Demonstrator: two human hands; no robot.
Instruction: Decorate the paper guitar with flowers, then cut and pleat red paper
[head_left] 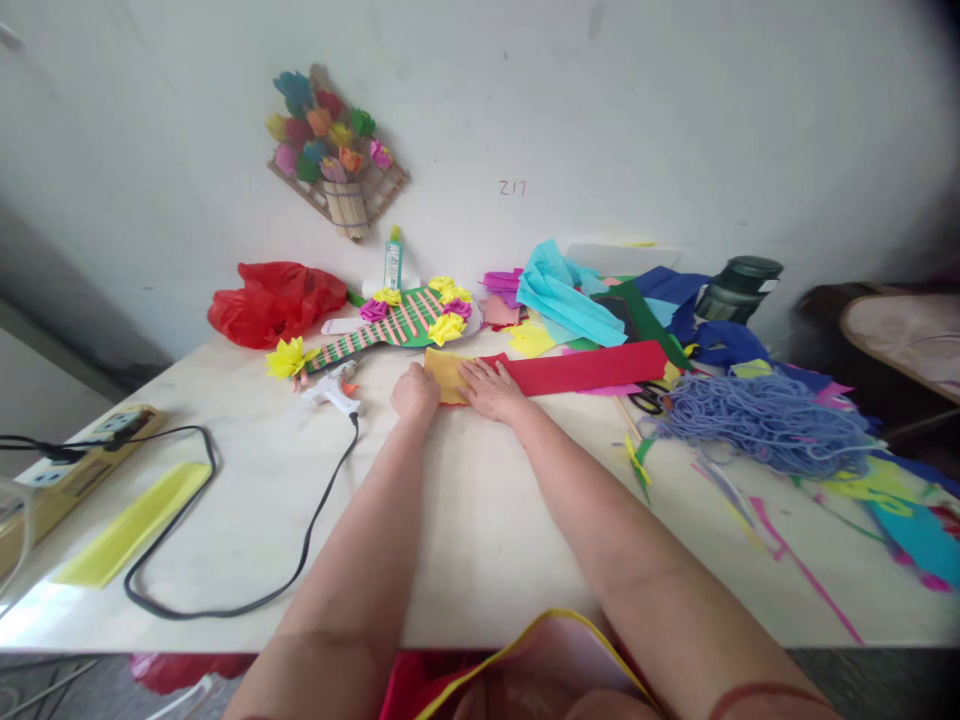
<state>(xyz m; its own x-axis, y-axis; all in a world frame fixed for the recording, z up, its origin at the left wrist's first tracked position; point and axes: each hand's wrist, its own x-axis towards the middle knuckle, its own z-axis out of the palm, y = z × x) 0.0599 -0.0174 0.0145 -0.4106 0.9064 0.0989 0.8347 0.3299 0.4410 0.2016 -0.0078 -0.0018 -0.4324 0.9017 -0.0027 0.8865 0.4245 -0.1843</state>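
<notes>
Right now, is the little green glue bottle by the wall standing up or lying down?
Standing up. The glue bottle stands on its base with its cap at the top, against the wall, behind the green paddle with paper flowers.

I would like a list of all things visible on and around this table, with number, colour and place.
yellow paper: 1, yellow, table centre, under both hands
red strip: 1, red, right of the yellow paper
glue gun: 1, white, left of the hands, black cord
paddle craft: 1, green with pink strips and paper flowers, behind the hands
red bag: 1, red, back left
glue bottle: 1, green-topped, by the wall
yarn: 1 heap, purple-blue, right
power strip: 1, left edge
flower plaque: 1, multicoloured, on the wall
left hand: 1, closed on the paper's edge
right hand: 1, flat on the paper
</notes>
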